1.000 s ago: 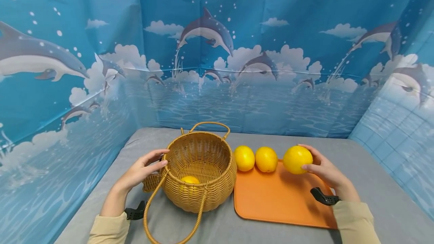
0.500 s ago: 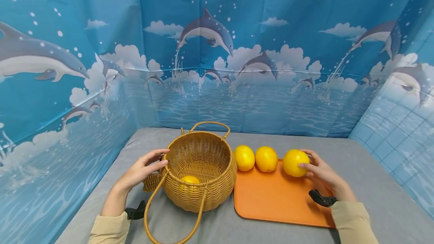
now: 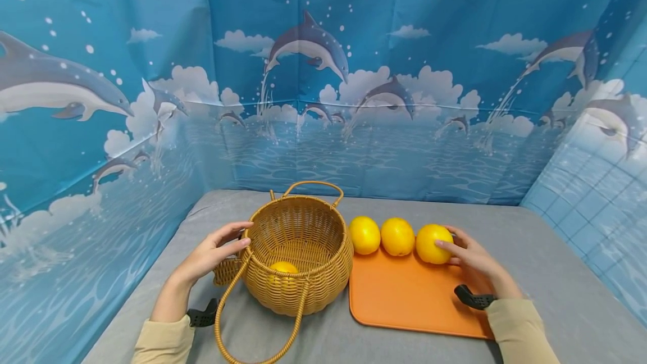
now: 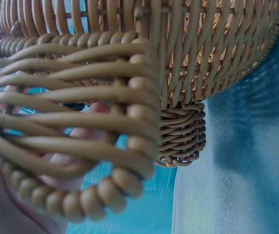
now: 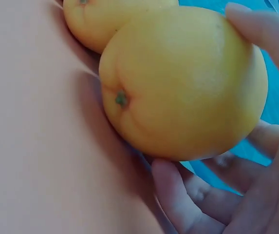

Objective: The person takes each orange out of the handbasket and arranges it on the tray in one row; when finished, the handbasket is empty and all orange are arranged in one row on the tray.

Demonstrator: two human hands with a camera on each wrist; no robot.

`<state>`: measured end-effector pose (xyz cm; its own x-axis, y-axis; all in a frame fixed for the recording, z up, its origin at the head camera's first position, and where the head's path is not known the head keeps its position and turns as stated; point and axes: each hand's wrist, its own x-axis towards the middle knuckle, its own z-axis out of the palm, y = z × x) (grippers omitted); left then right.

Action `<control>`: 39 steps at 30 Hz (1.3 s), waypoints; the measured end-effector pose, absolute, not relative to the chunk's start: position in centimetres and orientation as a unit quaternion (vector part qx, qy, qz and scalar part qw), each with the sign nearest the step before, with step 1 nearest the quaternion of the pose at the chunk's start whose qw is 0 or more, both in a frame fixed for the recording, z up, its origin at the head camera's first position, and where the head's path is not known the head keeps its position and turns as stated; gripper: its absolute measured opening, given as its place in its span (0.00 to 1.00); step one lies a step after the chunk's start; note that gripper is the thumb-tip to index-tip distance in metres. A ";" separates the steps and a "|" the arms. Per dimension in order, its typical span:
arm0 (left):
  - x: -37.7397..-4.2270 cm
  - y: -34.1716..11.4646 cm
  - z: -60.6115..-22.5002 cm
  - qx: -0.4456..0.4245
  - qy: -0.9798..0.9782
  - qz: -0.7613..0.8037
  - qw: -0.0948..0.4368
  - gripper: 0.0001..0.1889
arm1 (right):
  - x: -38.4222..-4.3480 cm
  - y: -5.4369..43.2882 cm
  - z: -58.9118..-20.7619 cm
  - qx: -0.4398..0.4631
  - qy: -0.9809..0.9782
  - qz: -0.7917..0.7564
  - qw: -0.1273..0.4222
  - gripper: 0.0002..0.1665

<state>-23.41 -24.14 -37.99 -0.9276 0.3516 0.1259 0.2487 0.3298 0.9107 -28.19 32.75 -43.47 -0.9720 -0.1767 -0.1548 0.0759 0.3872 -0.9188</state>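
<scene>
A round wicker basket (image 3: 323,291) stands left of centre, with one orange (image 3: 284,267) inside it. My left hand (image 3: 212,254) holds the basket's left rim; in the left wrist view a small woven wicker flap (image 4: 76,112) hides much of that hand. At the far edge of the orange tray (image 3: 404,302), my right hand (image 3: 472,254) has its thumb and fingers curled around an orange (image 3: 433,244). In the right wrist view this held orange (image 5: 183,83) sits low against the tray and touches or nearly touches its neighbour (image 5: 117,17).
Two more oranges stand in a row beside the held one: one (image 3: 397,237) in the middle, the other (image 3: 364,235) close to the basket. A long wicker handle (image 3: 290,341) droops to the front on the grey cloth (image 3: 323,341). Dolphin-printed curtains (image 3: 404,145) enclose the table.
My right hand has lowered the orange onto the tray's far edge and moved it left towards the other oranges. The left hand and basket have stayed in place.
</scene>
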 end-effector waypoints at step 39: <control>-23.4 -24.2 -38.0 0.190 0.814 0.548 0.045 0.25 | -28.3 33.2 -44.1 -0.104 0.866 -0.485 0.064 0.53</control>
